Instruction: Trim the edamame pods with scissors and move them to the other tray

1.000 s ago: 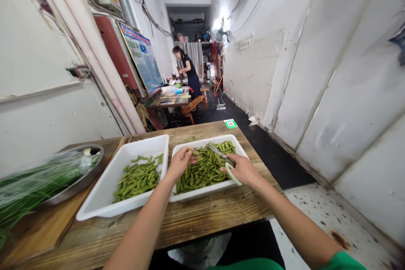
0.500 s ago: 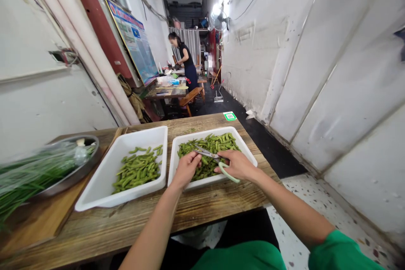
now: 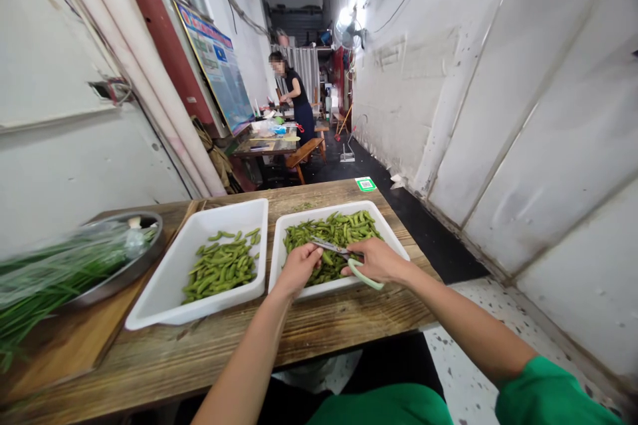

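Observation:
My right hand (image 3: 376, 260) is wrapped round scissors with pale green handles (image 3: 365, 275). Their metal blades (image 3: 329, 247) point left, over a white tray (image 3: 405, 254) full of green edamame pods (image 3: 343, 226). Close to the blade tips, my left hand (image 3: 300, 269) pinches its thumb and fingers together; whatever is between them is too small or hidden to make out. Left of it stands a second white tray (image 3: 164, 265), holding a smaller heap of edamame pods (image 3: 222, 269).
Both trays stand on a wooden table (image 3: 209, 358). At the left, a metal bowl (image 3: 107, 289) holds bagged green stalks (image 3: 54, 279) on a wooden board (image 3: 74, 352). A green code sticker (image 3: 366, 184) marks the far edge. Farther back, a person (image 3: 299, 103) stands by another table (image 3: 264, 145).
The scissor blades look closer together than before. Both hands stay over the right tray in nearly the same pose, and the whole view has shifted slightly.

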`<state>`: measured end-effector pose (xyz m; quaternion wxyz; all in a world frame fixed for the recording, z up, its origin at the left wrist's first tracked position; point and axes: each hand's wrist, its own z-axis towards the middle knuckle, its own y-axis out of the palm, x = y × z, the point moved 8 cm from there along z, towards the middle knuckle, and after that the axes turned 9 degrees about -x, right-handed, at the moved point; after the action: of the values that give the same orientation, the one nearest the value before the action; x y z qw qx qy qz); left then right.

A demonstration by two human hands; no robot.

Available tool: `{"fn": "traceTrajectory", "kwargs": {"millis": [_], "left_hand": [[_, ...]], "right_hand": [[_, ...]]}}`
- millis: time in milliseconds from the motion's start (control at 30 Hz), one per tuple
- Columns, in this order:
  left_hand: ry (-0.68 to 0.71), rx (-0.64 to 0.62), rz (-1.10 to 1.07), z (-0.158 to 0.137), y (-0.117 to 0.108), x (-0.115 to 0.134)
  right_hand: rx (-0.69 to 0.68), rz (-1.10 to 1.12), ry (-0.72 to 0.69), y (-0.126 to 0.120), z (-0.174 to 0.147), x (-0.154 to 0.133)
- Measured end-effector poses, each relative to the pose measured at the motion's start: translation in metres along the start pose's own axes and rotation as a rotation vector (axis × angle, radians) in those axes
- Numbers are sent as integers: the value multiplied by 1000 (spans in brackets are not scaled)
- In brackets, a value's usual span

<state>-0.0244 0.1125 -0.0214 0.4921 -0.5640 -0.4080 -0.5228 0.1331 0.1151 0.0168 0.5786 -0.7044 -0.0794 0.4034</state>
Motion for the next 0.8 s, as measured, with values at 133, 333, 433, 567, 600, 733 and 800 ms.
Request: {"fn": "traceTrajectory", "kwargs": {"millis": [133, 333, 433, 567, 600, 733, 800], "left_hand": [[-159, -4, -155, 1, 2, -18], [-281, -14, -273, -3, 4, -24], [-274, 78, -442, -6, -2, -20], [-137, 187, -721, -10, -10, -8], [-114, 195, -756, -11, -11, -6], [-113, 191, -791, -12, -5, -4], [-109, 195, -790, -12, -3, -4]], "right_hand": [[-59, -30, -20, 1, 7, 0], [-110, -21, -25, 1, 16, 11], [-92, -4, -2, -5, 14, 18], [-77, 91, 3, -11, 6, 17], [-86, 119, -6, -11, 4, 14], [-124, 156, -41, -10, -1, 0], [-112, 143, -24, -10, -1, -3]]}}
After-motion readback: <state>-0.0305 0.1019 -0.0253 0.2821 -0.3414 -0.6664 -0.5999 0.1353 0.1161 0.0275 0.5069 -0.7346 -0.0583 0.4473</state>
